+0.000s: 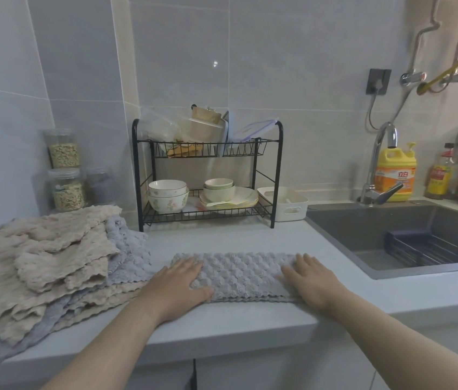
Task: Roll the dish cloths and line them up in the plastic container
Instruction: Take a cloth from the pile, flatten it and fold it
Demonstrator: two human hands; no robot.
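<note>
Both hands flat, fingers straight: left hand [183,282] and right hand [311,280] press a folded grey cloth [240,274] on the pale counter [250,319], sink [363,229] right, tiled wall [306,66] behind.

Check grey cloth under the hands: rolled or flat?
Flat: grey cloth lies as a long strip, left hand and right hand spread on its ends.

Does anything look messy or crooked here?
Yes. The cloth pile on the left is jumbled, with edges hanging over the counter. On the rack, the top-shelf tubs lean crookedly.
</note>
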